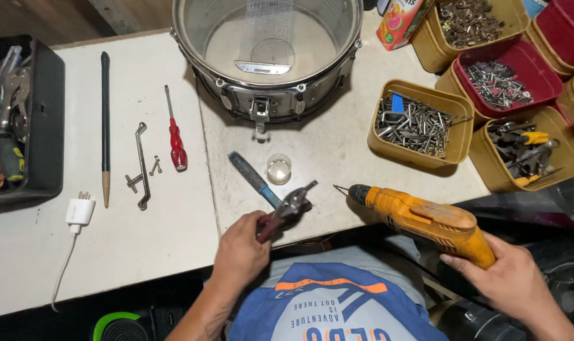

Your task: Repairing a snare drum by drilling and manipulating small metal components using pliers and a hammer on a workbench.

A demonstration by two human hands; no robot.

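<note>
While the pliers [286,211] are clamped in the left hand [239,252] and the orange drill [426,221] is gripped by the right hand [511,278], no drilling is seen begun; the snare drum [268,57] is left untouched beyond both

Hands: two were in view, the left hand [239,249] and the right hand [511,278].
Electric drills: one, an orange drill [426,221].
Pliers: one pair of pliers [287,208] lay at the table edge.
Drums: one metal snare drum [268,53].
Screwdrivers: one red-handled screwdriver [175,136].
Drumsticks: one dark drumstick [105,126].
Bent metal rods: one bent rod [142,164].
Loose screws beside the rod: two small screws [155,165].
Chargers: one white charger [80,211].
Small clear cups: one clear cup [279,168].
Yellow tubs fully in view: two, yellow tub of bolts [419,123] and yellow tub of tools [524,151].
Red tubs of parts: one red tub [498,79].
Black toolboxes: one black toolbox [18,120].
</note>
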